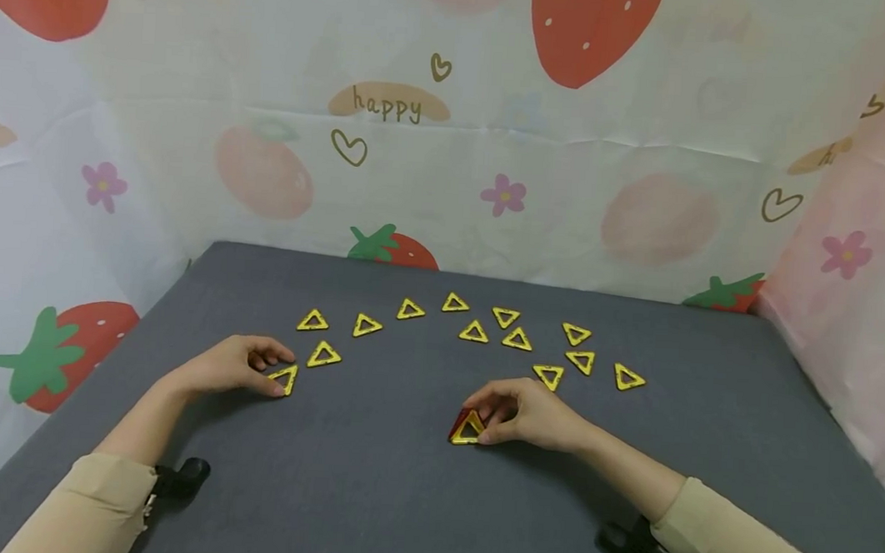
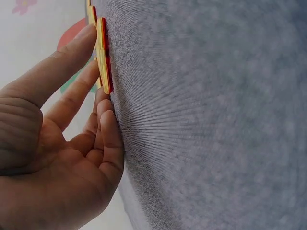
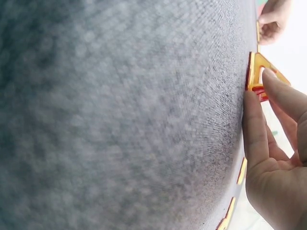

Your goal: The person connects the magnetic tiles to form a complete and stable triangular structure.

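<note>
In the head view, my left hand (image 1: 231, 366) is low over the grey cloth at the left, with thumb and index finger on a yellow triangular magnetic tile (image 1: 289, 379). From the left wrist, that tile (image 2: 103, 57) appears edge-on, yellow over red, flat against the cloth. Nearer the middle, my right hand (image 1: 529, 413) pinches a triangular magnetic tile (image 1: 469, 429) with a yellow frame. A red side shows beside it. The right wrist view has this tile (image 3: 274, 72) tilted up from the surface, its lower edge by the cloth and my thumb against its face.
Several more yellow triangular tiles lie flat in a loose arc beyond my hands, from a tile (image 1: 323, 355) near the left hand to another (image 1: 628, 377) at the right. A patterned curtain (image 1: 417, 192) hangs around the far side of the grey cloth-covered table (image 1: 371, 490).
</note>
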Demonstrator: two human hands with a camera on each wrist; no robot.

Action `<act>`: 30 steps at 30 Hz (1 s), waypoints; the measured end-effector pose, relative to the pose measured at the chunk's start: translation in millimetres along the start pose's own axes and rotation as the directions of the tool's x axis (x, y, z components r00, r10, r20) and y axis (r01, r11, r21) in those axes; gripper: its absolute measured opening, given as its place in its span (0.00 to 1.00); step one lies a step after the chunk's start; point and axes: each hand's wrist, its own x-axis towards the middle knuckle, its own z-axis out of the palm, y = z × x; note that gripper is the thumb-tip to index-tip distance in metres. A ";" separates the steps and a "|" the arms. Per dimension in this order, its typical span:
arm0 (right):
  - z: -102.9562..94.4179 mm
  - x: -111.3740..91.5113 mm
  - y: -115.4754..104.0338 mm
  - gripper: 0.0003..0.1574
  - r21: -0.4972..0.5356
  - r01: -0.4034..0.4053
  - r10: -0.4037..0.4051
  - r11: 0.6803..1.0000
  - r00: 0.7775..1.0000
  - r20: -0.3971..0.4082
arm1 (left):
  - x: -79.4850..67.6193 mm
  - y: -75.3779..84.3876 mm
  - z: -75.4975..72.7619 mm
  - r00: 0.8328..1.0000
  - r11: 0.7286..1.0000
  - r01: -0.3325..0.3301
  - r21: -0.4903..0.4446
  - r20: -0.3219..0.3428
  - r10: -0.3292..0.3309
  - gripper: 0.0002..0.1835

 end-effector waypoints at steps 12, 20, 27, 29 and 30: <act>-0.3 0.5 -1.0 0.26 -0.011 -0.013 0.013 1.000 1.000 0.001 | 0.1 4.3 4.3 0.999 0.999 0.009 0.048 -0.049 -0.006 0.25; -0.4 -0.4 -0.4 0.26 -0.012 -0.008 0.008 1.000 1.000 -0.001 | 2.3 5.9 6.1 0.998 1.000 0.000 0.022 -0.064 0.001 0.24; -0.6 -0.2 0.0 0.26 -0.010 -0.008 0.008 1.000 1.000 -0.002 | -0.6 6.0 5.3 0.996 0.998 -0.002 -0.058 -0.085 -0.003 0.23; -0.5 -0.2 -0.3 0.26 -0.010 -0.008 0.008 1.000 1.000 -0.001 | -1.6 5.4 4.3 0.997 0.996 0.010 -0.087 -0.081 -0.017 0.22; -0.5 -0.2 -0.5 0.26 -0.009 -0.010 0.009 1.000 1.000 -0.002 | -2.0 4.8 3.8 0.997 0.995 0.013 -0.100 -0.078 -0.021 0.21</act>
